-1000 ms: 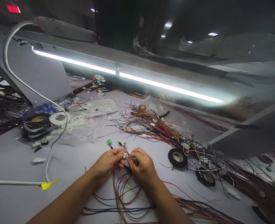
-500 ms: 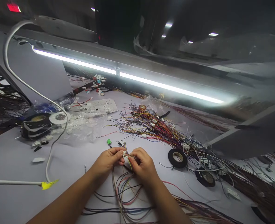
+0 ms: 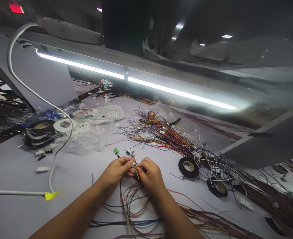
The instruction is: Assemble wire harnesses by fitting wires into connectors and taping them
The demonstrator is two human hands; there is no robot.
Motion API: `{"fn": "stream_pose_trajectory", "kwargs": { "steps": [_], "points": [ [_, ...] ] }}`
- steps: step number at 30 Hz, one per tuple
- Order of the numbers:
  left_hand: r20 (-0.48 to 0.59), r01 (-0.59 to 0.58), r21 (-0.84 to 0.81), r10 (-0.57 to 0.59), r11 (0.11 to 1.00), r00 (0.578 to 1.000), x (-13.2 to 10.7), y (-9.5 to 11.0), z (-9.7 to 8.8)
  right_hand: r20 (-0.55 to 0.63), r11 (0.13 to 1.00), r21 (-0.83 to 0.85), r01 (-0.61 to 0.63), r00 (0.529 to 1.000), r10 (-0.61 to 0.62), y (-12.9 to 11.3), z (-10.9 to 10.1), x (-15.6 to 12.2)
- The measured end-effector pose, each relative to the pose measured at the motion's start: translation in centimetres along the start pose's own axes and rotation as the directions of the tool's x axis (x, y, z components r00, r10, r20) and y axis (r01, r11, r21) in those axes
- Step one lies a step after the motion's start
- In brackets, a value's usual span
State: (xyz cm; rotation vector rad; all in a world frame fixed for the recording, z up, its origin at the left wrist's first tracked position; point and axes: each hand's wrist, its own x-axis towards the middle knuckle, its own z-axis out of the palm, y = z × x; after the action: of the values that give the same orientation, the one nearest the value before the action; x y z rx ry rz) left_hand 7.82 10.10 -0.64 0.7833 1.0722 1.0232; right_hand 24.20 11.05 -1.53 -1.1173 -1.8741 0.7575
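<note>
left hand: the left hand [image 3: 115, 172] is left of the black tape roll [image 3: 188, 167], fingers curled in, thumb and forefinger pinched on the white connector [image 3: 134, 164].
right hand: the right hand [image 3: 148, 176] sits between the left hand and the black tape roll, closed around the coloured wires [image 3: 133, 202] just under the connector; its fingertips touch those of the left hand.
white connector: small, held between both hands above the table [image 3: 17, 166], left of the black tape roll and about level with it.
coloured wires: they run from the connector down between the forearms and loop loosely on the table, nearer the person than the black tape roll.
green plug [image 3: 116, 150]: on the table just beyond the left hand, left of the black tape roll.
wire pile [image 3: 161, 132]: a loose tangle beyond the black tape roll, reaching right past it.
second tape roll [image 3: 217, 187]: flat on the table, just right of the black tape roll.
white cable [image 3: 59, 149]: far left of the black tape roll, with a yellow tag [image 3: 50, 195] on it.
light strip [image 3: 136, 81]: lit, well beyond the black tape roll.
</note>
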Motion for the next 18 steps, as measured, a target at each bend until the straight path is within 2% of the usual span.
{"fn": "stream_pose_trajectory", "kwargs": {
  "steps": [3, 5, 7, 10, 12, 15, 18],
  "points": [
    [-0.051, -0.072, 0.03, 0.074, 0.997, 0.996, 0.1, -0.1, -0.2, -0.026, 1.0, 0.019, 0.019, 0.999, -0.018, 0.2, -0.4, 0.2],
    [-0.076, -0.118, 0.125, 0.129, 0.985, 0.989, 0.0, 0.0, -0.2, -0.048, 0.997, -0.059, 0.053, 0.997, -0.056, 0.4, -0.6, 0.3],
    [-0.019, -0.166, 0.217, 0.174, 0.962, 0.985, -0.4, 0.2, 0.0, -0.058, 0.969, -0.23, 0.09, 0.993, -0.106, 0.5, -0.7, 0.2],
    [0.095, -0.245, 0.307, 0.226, 0.92, 0.969, -0.8, 0.5, 0.4, -0.029, 0.87, -0.472, 0.145, 0.983, -0.179, 0.3, -0.3, 0.0],
    [0.093, -0.245, 0.346, 0.227, 0.906, 0.969, -1.0, 0.6, 0.7, -0.003, 0.819, -0.548, 0.169, 0.979, -0.204, 0.1, -0.1, -0.1],
    [0.048, -0.198, 0.338, 0.194, 0.92, 0.98, -1.0, 0.6, 0.8, 0.004, 0.827, -0.538, 0.164, 0.981, -0.192, 0.0, 0.1, -0.2],
    [0.04, -0.17, 0.304, 0.166, 0.937, 0.985, -1.0, 0.7, 0.8, -0.018, 0.947, -0.31, 0.08, 0.996, -0.09, 0.0, -0.1, -0.2]
  ]
}}
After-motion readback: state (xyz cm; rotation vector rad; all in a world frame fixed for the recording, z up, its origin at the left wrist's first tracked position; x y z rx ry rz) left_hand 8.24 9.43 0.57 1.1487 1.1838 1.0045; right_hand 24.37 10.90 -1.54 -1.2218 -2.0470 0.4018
